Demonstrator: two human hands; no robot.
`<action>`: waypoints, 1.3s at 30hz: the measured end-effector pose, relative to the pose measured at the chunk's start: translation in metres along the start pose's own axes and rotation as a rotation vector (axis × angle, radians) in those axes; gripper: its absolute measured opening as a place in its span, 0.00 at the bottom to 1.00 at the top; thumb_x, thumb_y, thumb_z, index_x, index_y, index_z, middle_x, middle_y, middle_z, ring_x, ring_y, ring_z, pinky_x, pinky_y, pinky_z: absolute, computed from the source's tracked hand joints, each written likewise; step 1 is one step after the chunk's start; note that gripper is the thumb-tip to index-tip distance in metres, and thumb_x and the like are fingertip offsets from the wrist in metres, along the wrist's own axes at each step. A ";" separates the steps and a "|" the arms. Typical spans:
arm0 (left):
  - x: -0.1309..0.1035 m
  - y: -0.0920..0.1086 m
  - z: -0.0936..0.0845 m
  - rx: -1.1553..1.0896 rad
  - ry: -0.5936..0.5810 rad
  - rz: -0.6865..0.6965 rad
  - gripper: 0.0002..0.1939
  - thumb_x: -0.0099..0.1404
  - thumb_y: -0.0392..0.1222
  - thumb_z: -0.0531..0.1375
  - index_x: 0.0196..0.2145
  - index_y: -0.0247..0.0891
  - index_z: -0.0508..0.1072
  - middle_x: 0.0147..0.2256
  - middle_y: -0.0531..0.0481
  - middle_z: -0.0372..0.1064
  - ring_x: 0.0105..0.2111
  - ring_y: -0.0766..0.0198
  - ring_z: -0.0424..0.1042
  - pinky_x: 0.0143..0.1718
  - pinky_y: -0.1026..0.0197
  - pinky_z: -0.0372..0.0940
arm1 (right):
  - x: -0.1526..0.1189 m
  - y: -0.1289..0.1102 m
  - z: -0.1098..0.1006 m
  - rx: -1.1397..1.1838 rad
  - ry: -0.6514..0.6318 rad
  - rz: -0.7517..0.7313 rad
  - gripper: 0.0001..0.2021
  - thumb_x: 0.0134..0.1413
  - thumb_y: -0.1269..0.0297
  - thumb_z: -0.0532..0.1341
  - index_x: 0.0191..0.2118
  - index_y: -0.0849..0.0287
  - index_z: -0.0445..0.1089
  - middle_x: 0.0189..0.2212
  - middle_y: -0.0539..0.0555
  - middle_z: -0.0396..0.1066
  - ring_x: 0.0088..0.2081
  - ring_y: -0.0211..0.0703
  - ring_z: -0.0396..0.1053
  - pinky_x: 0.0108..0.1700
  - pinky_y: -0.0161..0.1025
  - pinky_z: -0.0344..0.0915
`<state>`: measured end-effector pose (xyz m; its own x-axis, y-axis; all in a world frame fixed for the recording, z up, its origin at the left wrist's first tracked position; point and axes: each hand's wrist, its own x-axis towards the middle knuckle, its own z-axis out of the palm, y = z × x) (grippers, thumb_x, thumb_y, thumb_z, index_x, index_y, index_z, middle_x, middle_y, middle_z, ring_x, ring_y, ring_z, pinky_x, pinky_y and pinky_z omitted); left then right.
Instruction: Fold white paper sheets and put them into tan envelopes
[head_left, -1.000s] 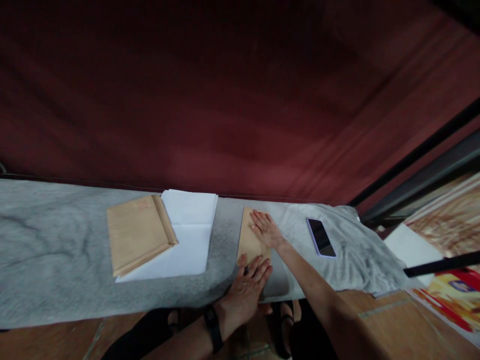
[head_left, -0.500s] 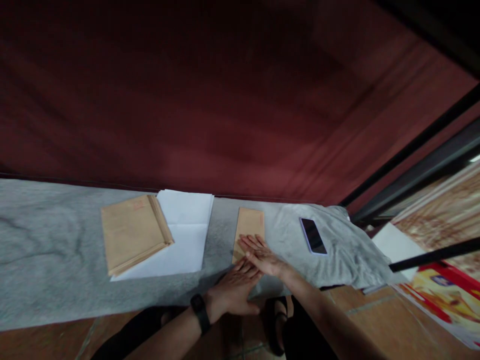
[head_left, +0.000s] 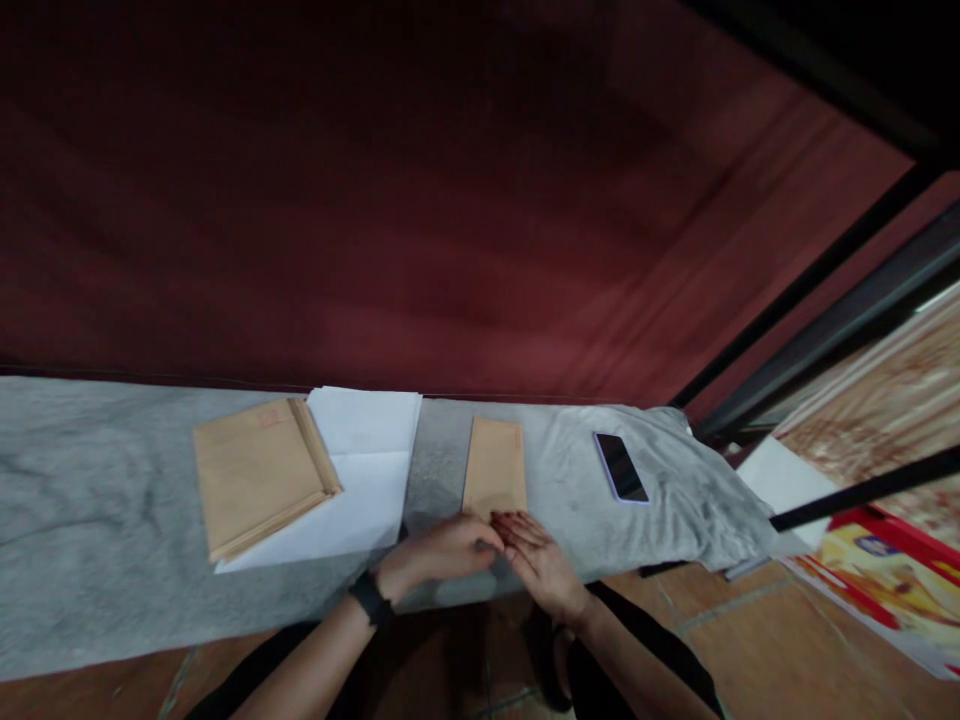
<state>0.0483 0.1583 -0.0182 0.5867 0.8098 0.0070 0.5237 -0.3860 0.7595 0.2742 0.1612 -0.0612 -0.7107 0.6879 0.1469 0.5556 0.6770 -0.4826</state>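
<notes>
I have a brown envelope [head_left: 495, 462] lying flat in front of me on the grey cloth [head_left: 566, 515], its long side running away from me. Taking it as the clock's centre, my left hand [head_left: 450, 546] comes in at seven o'clock, its fingers bent inward at the near edge; I can't tell whether they pinch the paper. My right hand [head_left: 541, 562] is at five o'clock, palm down, fingers stretched out and close together, tips at that same near end. The two hands meet or almost meet there. A black watch [head_left: 371, 600] sits on my left wrist. At nine o'clock some white paper sheets [head_left: 371, 495] lie on the cloth, and beyond them, partly overlapping them, rests a stack of brown envelopes [head_left: 259, 480]. A phone [head_left: 622, 468] with a lilac edge lies at three o'clock, apart from my right hand.
</notes>
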 end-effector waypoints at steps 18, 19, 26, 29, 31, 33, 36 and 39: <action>0.067 -0.044 0.036 0.650 0.138 -0.117 0.28 0.76 0.48 0.41 0.71 0.47 0.48 0.71 0.52 0.47 0.71 0.62 0.44 0.70 0.50 0.39 | -0.006 -0.009 -0.001 -0.031 0.061 -0.112 0.24 0.60 0.66 0.58 0.62 0.60 0.66 0.61 0.60 0.68 0.63 0.50 0.64 0.68 0.49 0.58; 0.072 -0.046 0.035 0.655 0.142 -0.137 0.28 0.76 0.48 0.41 0.71 0.47 0.48 0.71 0.51 0.47 0.71 0.62 0.44 0.70 0.49 0.39 | -0.006 -0.009 0.000 -0.028 0.059 -0.112 0.24 0.60 0.66 0.58 0.62 0.61 0.65 0.61 0.61 0.68 0.63 0.50 0.64 0.68 0.49 0.57; 0.135 -0.051 0.020 0.672 0.196 -0.238 0.29 0.75 0.50 0.43 0.70 0.43 0.51 0.70 0.48 0.49 0.70 0.58 0.44 0.69 0.47 0.38 | -0.007 -0.010 0.000 0.033 0.048 -0.090 0.25 0.59 0.64 0.59 0.62 0.62 0.65 0.64 0.61 0.64 0.64 0.49 0.61 0.69 0.47 0.55; 0.158 -0.054 0.014 0.681 0.204 -0.256 0.29 0.75 0.51 0.42 0.70 0.42 0.51 0.70 0.46 0.48 0.71 0.55 0.44 0.69 0.44 0.38 | -0.005 -0.010 -0.005 0.049 0.053 -0.078 0.22 0.60 0.64 0.59 0.60 0.59 0.67 0.63 0.59 0.66 0.63 0.48 0.63 0.68 0.46 0.54; 0.165 -0.057 0.012 0.686 0.207 -0.269 0.29 0.75 0.51 0.41 0.70 0.42 0.51 0.70 0.45 0.49 0.71 0.53 0.44 0.69 0.42 0.37 | -0.003 -0.010 -0.009 0.059 0.057 -0.079 0.19 0.61 0.65 0.58 0.58 0.57 0.69 0.62 0.57 0.67 0.62 0.46 0.64 0.68 0.45 0.55; 0.165 -0.057 0.011 0.692 0.196 -0.263 0.29 0.75 0.51 0.41 0.70 0.42 0.52 0.70 0.46 0.48 0.71 0.53 0.43 0.69 0.42 0.36 | -0.002 -0.009 -0.012 0.072 0.054 -0.082 0.18 0.62 0.66 0.58 0.57 0.57 0.70 0.62 0.56 0.68 0.62 0.44 0.65 0.67 0.43 0.55; 0.152 -0.054 0.013 0.698 0.156 -0.234 0.29 0.75 0.51 0.42 0.70 0.42 0.52 0.71 0.49 0.47 0.71 0.56 0.41 0.70 0.45 0.35 | 0.000 -0.006 -0.015 0.095 0.041 -0.096 0.16 0.62 0.67 0.59 0.54 0.55 0.72 0.60 0.54 0.69 0.61 0.43 0.66 0.66 0.40 0.57; 0.129 -0.047 0.018 0.698 0.086 -0.197 0.29 0.76 0.51 0.41 0.70 0.42 0.52 0.71 0.51 0.46 0.71 0.57 0.40 0.70 0.46 0.35 | 0.001 0.000 -0.016 0.129 0.037 -0.128 0.13 0.62 0.69 0.58 0.49 0.55 0.75 0.57 0.54 0.73 0.59 0.43 0.68 0.64 0.41 0.60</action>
<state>0.1107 0.2732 -0.0643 0.4056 0.9139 -0.0140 0.9032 -0.3984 0.1601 0.2806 0.1667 -0.0471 -0.7544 0.6092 0.2445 0.4003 0.7221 -0.5642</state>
